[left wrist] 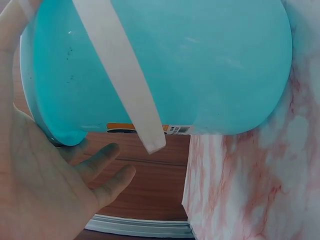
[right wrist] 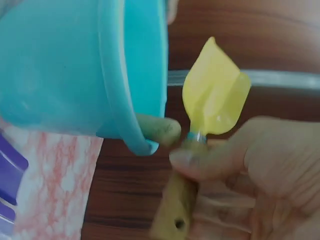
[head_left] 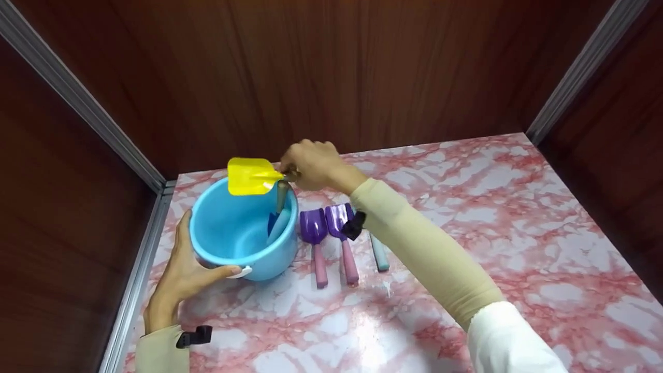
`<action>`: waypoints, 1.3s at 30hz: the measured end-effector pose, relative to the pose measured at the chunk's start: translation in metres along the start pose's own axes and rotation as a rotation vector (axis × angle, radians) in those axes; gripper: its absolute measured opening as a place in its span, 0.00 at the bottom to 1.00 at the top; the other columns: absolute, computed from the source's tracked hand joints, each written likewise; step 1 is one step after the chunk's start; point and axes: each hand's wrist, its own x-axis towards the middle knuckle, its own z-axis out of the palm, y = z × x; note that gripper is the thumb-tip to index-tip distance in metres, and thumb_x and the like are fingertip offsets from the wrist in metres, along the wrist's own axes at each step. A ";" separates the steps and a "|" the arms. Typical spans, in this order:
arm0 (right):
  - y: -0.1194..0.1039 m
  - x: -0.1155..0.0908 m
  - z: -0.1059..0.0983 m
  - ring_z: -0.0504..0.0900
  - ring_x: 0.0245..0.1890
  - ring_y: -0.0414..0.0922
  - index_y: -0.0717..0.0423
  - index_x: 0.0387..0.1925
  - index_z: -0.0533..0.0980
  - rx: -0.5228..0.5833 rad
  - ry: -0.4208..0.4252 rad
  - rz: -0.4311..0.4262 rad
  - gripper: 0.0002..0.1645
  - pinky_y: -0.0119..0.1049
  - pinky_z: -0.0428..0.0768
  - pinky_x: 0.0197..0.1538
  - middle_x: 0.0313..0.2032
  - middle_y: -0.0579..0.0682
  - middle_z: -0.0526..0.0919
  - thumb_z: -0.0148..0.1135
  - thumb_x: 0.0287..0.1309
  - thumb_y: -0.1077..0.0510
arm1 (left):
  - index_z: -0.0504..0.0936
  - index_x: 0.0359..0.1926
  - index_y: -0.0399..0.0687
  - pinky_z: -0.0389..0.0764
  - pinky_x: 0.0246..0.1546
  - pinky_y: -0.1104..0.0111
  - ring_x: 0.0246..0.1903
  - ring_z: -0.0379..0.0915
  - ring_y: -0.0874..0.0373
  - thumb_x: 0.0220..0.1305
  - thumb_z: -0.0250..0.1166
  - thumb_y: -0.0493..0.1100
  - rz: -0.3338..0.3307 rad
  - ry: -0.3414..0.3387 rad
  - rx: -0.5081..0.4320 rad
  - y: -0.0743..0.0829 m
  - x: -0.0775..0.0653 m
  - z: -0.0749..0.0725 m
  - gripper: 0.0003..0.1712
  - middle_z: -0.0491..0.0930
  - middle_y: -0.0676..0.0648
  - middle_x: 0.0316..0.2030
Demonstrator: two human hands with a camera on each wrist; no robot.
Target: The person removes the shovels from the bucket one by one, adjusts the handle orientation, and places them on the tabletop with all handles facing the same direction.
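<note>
My right hand [head_left: 313,166] grips a yellow toy shovel [head_left: 251,176] by its wooden handle [right wrist: 175,205], above the far right rim of a light blue bucket [head_left: 279,261]. The yellow blade overlaps the bucket's far rim in the head view. My left hand [head_left: 186,269] lies against the bucket's near left side, its thumb along the rim beside a white bail handle [left wrist: 115,65] and its fingers spread. Inside the bucket, a wooden-handled tool [head_left: 282,197] with a dark blue blade and a light blue piece [head_left: 279,226] lean on the right wall.
Two purple toy shovels with pink handles, a left one [head_left: 314,227] and a right one [head_left: 348,259], lie right of the bucket. Beside them is a pale green handle [head_left: 379,253], partly hidden by my right arm. Dark wood panels [head_left: 362,77] enclose the marbled tabletop [head_left: 518,217].
</note>
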 end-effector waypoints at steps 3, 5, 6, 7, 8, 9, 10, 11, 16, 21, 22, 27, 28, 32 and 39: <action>0.013 -0.009 0.002 0.85 0.46 0.43 0.46 0.63 0.86 0.162 -0.021 -0.023 0.23 0.40 0.90 0.49 0.56 0.45 0.90 0.71 0.68 0.61 | 0.41 0.85 0.71 0.80 0.64 0.38 0.74 0.58 0.44 0.44 0.90 0.51 -0.003 0.001 0.004 0.000 -0.001 -0.001 0.80 0.57 0.54 0.79; 0.019 -0.014 0.003 0.85 0.46 0.43 0.46 0.62 0.86 0.230 -0.033 -0.020 0.23 0.41 0.90 0.52 0.56 0.46 0.90 0.71 0.67 0.61 | 0.41 0.85 0.72 0.79 0.64 0.38 0.74 0.57 0.44 0.45 0.90 0.51 -0.010 -0.001 0.013 0.000 -0.001 -0.001 0.80 0.57 0.54 0.79; 0.022 -0.017 0.004 0.86 0.44 0.43 0.47 0.62 0.86 0.258 -0.040 -0.017 0.22 0.41 0.91 0.50 0.55 0.46 0.90 0.71 0.67 0.61 | 0.40 0.85 0.72 0.79 0.64 0.37 0.74 0.57 0.44 0.44 0.90 0.52 -0.012 -0.001 0.016 0.000 -0.001 -0.001 0.80 0.56 0.54 0.79; 0.024 -0.019 0.005 0.86 0.42 0.43 0.47 0.62 0.86 0.283 -0.047 -0.012 0.22 0.40 0.91 0.49 0.54 0.46 0.90 0.71 0.68 0.61 | 0.40 0.85 0.73 0.79 0.64 0.37 0.74 0.56 0.44 0.44 0.90 0.52 -0.014 -0.001 0.018 0.000 -0.001 -0.002 0.80 0.56 0.53 0.79; 0.026 -0.021 0.006 0.86 0.40 0.44 0.48 0.62 0.86 0.313 -0.054 -0.006 0.22 0.39 0.91 0.47 0.53 0.47 0.90 0.71 0.68 0.60 | 0.39 0.85 0.73 0.79 0.64 0.36 0.74 0.56 0.43 0.44 0.90 0.52 -0.017 -0.001 0.020 0.000 -0.001 -0.002 0.81 0.55 0.54 0.80; 0.028 -0.023 0.007 0.87 0.38 0.45 0.49 0.61 0.86 0.339 -0.054 -0.005 0.21 0.38 0.91 0.45 0.51 0.47 0.90 0.71 0.67 0.60 | 0.39 0.85 0.74 0.79 0.64 0.36 0.74 0.56 0.43 0.44 0.90 0.53 -0.019 -0.001 0.021 0.000 -0.001 -0.002 0.81 0.55 0.54 0.80; 0.030 -0.025 0.009 0.87 0.35 0.45 0.49 0.61 0.86 0.360 -0.050 -0.008 0.21 0.37 0.91 0.42 0.50 0.47 0.90 0.71 0.67 0.59 | 0.39 0.85 0.75 0.79 0.64 0.37 0.74 0.56 0.44 0.44 0.90 0.53 -0.022 -0.001 0.022 0.000 -0.001 -0.002 0.81 0.55 0.54 0.80; 0.032 -0.027 0.010 0.88 0.32 0.46 0.50 0.61 0.86 0.384 -0.048 -0.009 0.21 0.36 0.91 0.39 0.48 0.47 0.90 0.71 0.67 0.59 | 0.39 0.85 0.75 0.79 0.64 0.37 0.74 0.56 0.44 0.44 0.90 0.53 -0.024 0.000 0.021 0.000 -0.001 -0.002 0.81 0.55 0.54 0.80; 0.044 -0.037 0.019 0.88 0.25 0.48 0.53 0.60 0.86 0.468 -0.014 -0.032 0.20 0.37 0.90 0.33 0.44 0.49 0.89 0.71 0.67 0.61 | 0.41 0.85 0.73 0.79 0.64 0.37 0.74 0.57 0.44 0.44 0.90 0.51 -0.011 0.000 0.003 -0.003 -0.001 -0.001 0.80 0.56 0.54 0.79; 0.060 -0.045 0.032 0.86 0.24 0.49 0.55 0.58 0.86 0.556 0.012 -0.037 0.20 0.40 0.91 0.34 0.41 0.51 0.89 0.71 0.65 0.65 | 0.41 0.85 0.71 0.80 0.63 0.36 0.74 0.57 0.43 0.43 0.90 0.49 -0.011 0.003 -0.003 -0.005 -0.002 0.000 0.81 0.56 0.52 0.80; 0.063 -0.047 0.035 0.86 0.25 0.49 0.56 0.57 0.86 0.560 0.026 -0.042 0.19 0.40 0.91 0.35 0.40 0.52 0.89 0.72 0.64 0.66 | 0.41 0.85 0.71 0.80 0.63 0.37 0.75 0.57 0.43 0.43 0.90 0.50 -0.016 0.004 -0.001 -0.006 -0.003 0.000 0.81 0.56 0.52 0.80; 0.082 -0.061 0.049 0.85 0.27 0.46 0.61 0.51 0.87 0.581 0.092 -0.009 0.15 0.35 0.89 0.37 0.39 0.55 0.90 0.72 0.63 0.66 | 0.40 0.85 0.74 0.77 0.65 0.36 0.75 0.56 0.42 0.43 0.90 0.54 -0.035 0.003 0.024 -0.005 -0.003 0.000 0.81 0.54 0.52 0.80; 0.085 -0.064 0.052 0.85 0.27 0.47 0.61 0.51 0.87 0.594 0.095 0.010 0.14 0.35 0.89 0.36 0.38 0.55 0.90 0.72 0.63 0.66 | 0.39 0.85 0.74 0.77 0.66 0.35 0.76 0.56 0.42 0.43 0.90 0.54 -0.036 0.003 0.026 -0.005 -0.003 0.000 0.81 0.54 0.52 0.80; 0.099 -0.075 0.061 0.86 0.31 0.51 0.60 0.51 0.87 0.626 0.103 0.076 0.15 0.35 0.88 0.38 0.39 0.56 0.89 0.72 0.63 0.64 | 0.38 0.85 0.75 0.76 0.66 0.35 0.76 0.55 0.42 0.42 0.90 0.55 -0.040 0.007 0.038 -0.004 -0.003 -0.001 0.82 0.54 0.53 0.81; 0.119 -0.091 0.075 0.86 0.36 0.53 0.57 0.52 0.88 0.649 0.113 0.173 0.18 0.37 0.88 0.40 0.40 0.55 0.89 0.76 0.59 0.63 | 0.41 0.85 0.74 0.77 0.66 0.35 0.75 0.56 0.42 0.42 0.90 0.52 -0.035 -0.009 0.011 -0.004 0.000 -0.001 0.81 0.55 0.52 0.80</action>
